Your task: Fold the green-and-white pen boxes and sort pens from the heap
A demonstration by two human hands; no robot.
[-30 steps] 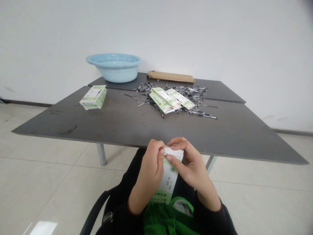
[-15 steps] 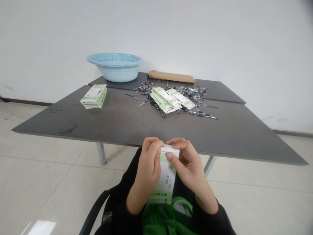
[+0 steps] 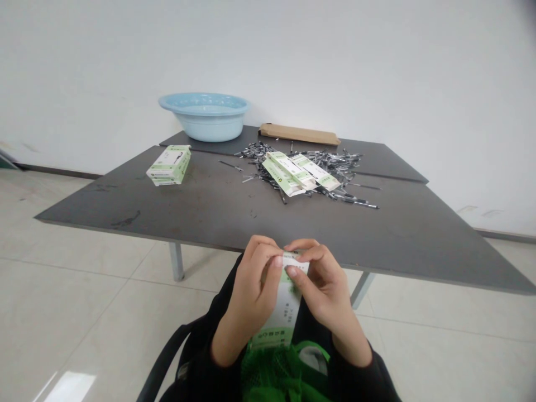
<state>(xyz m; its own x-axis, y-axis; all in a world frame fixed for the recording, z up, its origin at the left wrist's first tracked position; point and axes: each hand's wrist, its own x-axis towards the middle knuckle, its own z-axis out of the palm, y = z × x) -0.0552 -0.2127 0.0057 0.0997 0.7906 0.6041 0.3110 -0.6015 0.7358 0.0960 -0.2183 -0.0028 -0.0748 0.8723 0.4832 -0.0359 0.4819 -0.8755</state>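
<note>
Both hands hold a white and green carton (image 3: 283, 312) upright over my lap, just in front of the table edge. My left hand (image 3: 255, 290) grips its left side, with the fingers curled at the top end. My right hand (image 3: 324, 287) pinches the top right, thumb on the front face and fingers at the upper flap. The carton's back and its inside are hidden. On the table, flattened cartons (image 3: 288, 173) of the same print lie on a heap of black and clear pens (image 3: 339, 162).
The dark table (image 3: 201, 212) spans the view. Stacked green and white boxes (image 3: 170, 166) stand at its left. A light blue basin (image 3: 213, 125) and a long brown cardboard piece (image 3: 299, 134) are at the back by the wall. Green mesh cloth (image 3: 272, 368) lies on my lap.
My left thumb has shifted onto the carton's upper front, and the top flap is now pressed by the fingers of both hands. The view has turned slightly left.
</note>
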